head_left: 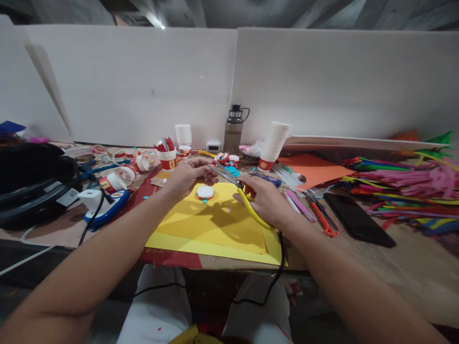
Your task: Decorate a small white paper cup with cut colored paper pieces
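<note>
Scissors with yellow handles (252, 209) are held in my right hand (263, 198), above yellow paper sheets (215, 224). Their open blades point left toward my left hand (191, 176). The fingers of my left hand are pinched together near the blade tips; whatever they hold is too small to name. Below and between my hands, a round white piece with a red rim (205, 192) and a small blue tab lies on the yellow paper. Blue round pieces (232, 171) lie just behind the scissor blades.
Behind are a bottle (233, 134), a stack of paper cups (274, 145) and a cup of red pieces (167, 158). At right lie a phone (358, 219), a red cutter (324, 219) and colourful pipe cleaners (412, 186). A blue-white power strip (107, 210) sits left.
</note>
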`<move>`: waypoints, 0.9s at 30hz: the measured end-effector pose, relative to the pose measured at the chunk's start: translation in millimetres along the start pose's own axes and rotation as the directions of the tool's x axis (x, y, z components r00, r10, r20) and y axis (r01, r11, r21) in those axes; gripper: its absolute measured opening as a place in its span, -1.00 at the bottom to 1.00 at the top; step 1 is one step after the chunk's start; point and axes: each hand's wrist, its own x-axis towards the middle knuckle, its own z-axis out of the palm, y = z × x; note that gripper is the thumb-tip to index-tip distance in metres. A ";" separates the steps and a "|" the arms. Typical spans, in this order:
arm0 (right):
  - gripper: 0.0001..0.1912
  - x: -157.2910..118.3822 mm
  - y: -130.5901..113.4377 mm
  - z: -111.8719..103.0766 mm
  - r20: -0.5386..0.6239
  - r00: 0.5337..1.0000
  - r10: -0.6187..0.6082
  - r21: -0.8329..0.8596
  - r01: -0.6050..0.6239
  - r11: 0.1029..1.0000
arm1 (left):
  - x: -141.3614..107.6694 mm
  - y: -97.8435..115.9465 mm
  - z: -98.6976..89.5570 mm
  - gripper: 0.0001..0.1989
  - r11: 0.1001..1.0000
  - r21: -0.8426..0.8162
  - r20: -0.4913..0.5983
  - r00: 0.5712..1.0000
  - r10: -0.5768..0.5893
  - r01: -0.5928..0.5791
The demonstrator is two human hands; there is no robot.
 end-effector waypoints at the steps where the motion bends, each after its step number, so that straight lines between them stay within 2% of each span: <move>1: -0.55 -0.1 0.3 0.1 -0.009 1.000 0.000 -0.007 0.000 1.000 | 0.1 0.1 -0.3 -0.75 1.000 0.009 0.003 1.000 0.000 0.000; 17: -0.60 -3.8 3.1 0.0 -0.054 0.998 -0.025 -0.130 0.018 0.991 | -0.8 2.1 -0.6 -0.82 0.993 0.108 0.024 0.999 -0.039 0.036; 27: -0.65 -3.9 1.2 -0.8 -0.048 0.998 -0.040 -0.103 0.035 0.994 | -1.6 6.3 -0.9 -0.85 0.987 0.158 0.044 0.998 -0.040 0.032</move>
